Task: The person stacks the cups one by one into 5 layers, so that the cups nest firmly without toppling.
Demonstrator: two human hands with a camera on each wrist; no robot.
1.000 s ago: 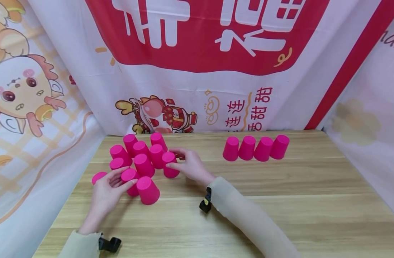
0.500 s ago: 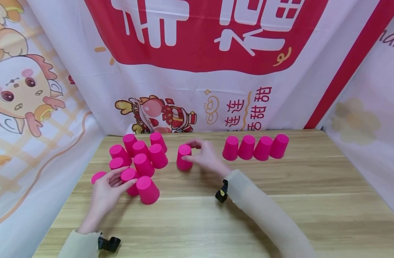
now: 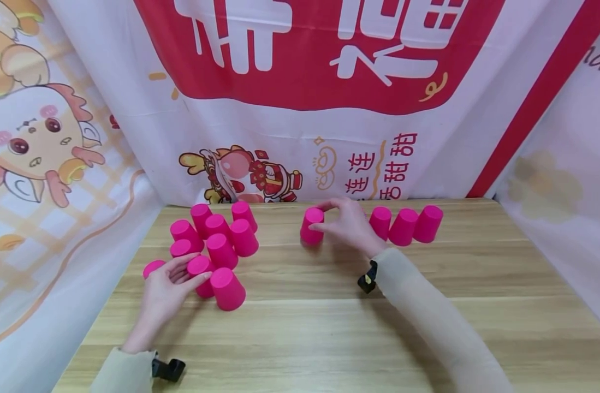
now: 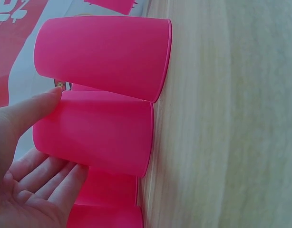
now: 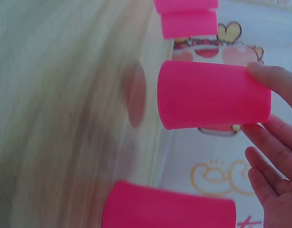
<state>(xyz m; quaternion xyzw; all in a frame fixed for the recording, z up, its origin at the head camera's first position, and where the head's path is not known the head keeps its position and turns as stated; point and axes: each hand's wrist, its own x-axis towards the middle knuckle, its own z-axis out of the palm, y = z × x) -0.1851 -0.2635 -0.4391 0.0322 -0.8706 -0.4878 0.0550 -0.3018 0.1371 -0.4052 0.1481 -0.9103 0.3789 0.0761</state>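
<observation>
Between thumb and fingers, my right hand (image 3: 350,225) pinches an upside-down pink plastic cup (image 3: 310,226) near its narrow end. A gap shows between this cup's rim and the wooden table in the right wrist view, with its reflection below. My left hand (image 3: 162,292) holds another inverted pink cup (image 4: 93,128), thumb on one side and fingers on the other, its rim down at the table. Right beside that one stands a further pink cup (image 3: 228,289). Several more inverted cups (image 3: 221,251) cluster behind and around the left hand.
To the right, a row of inverted pink cups (image 3: 403,228) stands near the table's (image 3: 300,338) back edge, partly covered by the right hand. A printed cloth backdrop (image 3: 280,125) hangs directly behind the table, with more cloth along both sides.
My right hand has carried its cup away from the cluster, rightward and slightly back, to near the row of cups. The left hand has stayed in place on its cup.
</observation>
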